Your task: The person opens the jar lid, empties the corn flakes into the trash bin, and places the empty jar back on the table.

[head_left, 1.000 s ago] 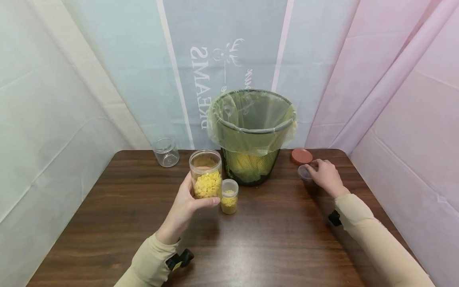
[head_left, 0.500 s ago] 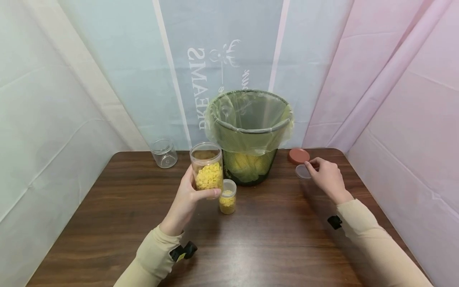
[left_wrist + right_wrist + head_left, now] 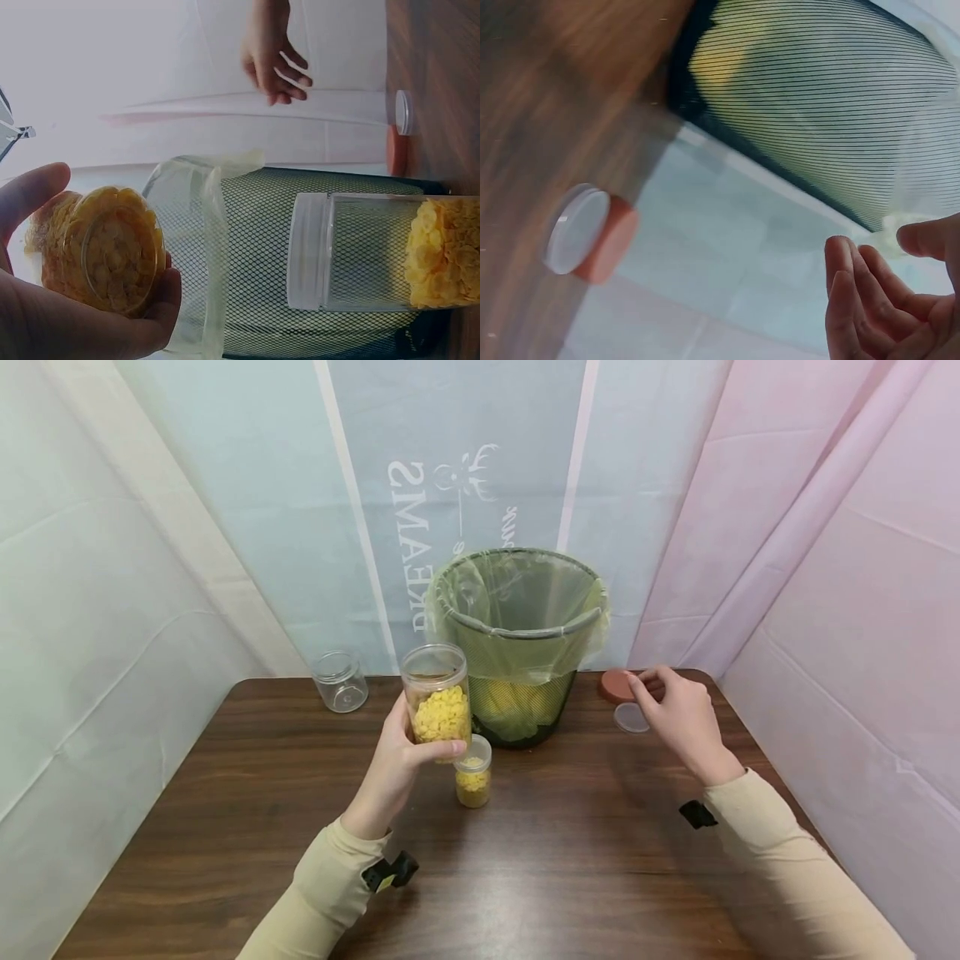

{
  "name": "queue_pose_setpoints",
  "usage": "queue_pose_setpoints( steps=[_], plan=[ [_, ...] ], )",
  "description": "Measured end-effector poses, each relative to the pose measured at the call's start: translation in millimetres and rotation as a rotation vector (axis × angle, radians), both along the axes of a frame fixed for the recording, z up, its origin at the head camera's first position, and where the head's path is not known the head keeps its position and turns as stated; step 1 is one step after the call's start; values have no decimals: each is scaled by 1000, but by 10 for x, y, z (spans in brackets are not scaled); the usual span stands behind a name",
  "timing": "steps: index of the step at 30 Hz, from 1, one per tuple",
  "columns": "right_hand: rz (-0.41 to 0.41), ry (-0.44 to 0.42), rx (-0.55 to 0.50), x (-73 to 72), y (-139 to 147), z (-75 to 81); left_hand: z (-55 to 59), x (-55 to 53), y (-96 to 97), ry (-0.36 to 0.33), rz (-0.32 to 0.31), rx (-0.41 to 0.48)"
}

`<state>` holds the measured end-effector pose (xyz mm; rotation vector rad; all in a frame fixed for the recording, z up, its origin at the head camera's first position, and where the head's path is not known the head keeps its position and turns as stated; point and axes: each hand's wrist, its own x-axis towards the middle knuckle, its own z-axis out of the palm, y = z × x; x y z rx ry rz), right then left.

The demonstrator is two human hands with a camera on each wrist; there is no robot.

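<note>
A clear jar (image 3: pixel 441 718) partly filled with yellow flakes is gripped in my left hand (image 3: pixel 390 768). Its lidless mouth points up, and the jar is raised in front of the left side of the lined mesh bin (image 3: pixel 525 693). On the table just behind and below it stands a smaller jar (image 3: pixel 473 787) of yellow flakes with a translucent cap (image 3: pixel 307 251). My right hand (image 3: pixel 684 718) hovers at the right with relaxed, bent fingers and nothing between them. Beneath it lie a clear lid (image 3: pixel 632 718) and a reddish lid (image 3: pixel 615 686), side by side.
At the back left of the brown table (image 3: pixel 300 827) stands a clear jar (image 3: pixel 341 685) without flakes. A yellowish bag (image 3: pixel 517 660) lines the bin and hangs over its rim. Fabric curtains (image 3: pixel 225 527) enclose the table at the back and both sides.
My left hand has raised the jar of flakes slightly. My right hand has let go of the clear lid, leaving it on the table, and lifted away from it.
</note>
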<state>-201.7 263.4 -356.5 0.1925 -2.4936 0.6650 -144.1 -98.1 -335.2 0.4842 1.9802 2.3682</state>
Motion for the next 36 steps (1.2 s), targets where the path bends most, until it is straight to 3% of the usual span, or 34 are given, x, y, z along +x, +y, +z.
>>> queue_pose_setpoints(
  steps=[11,24,36],
  plan=[
    [68,53,-73,-73,-210,278,117,-63,-14,4,30,39],
    [125,22,-239,-327,-446,604,261,-142,-73,39,40,14],
    [64,-186,-391,-472,-548,872,395,-155,-92,57,33,-10]
  ],
)
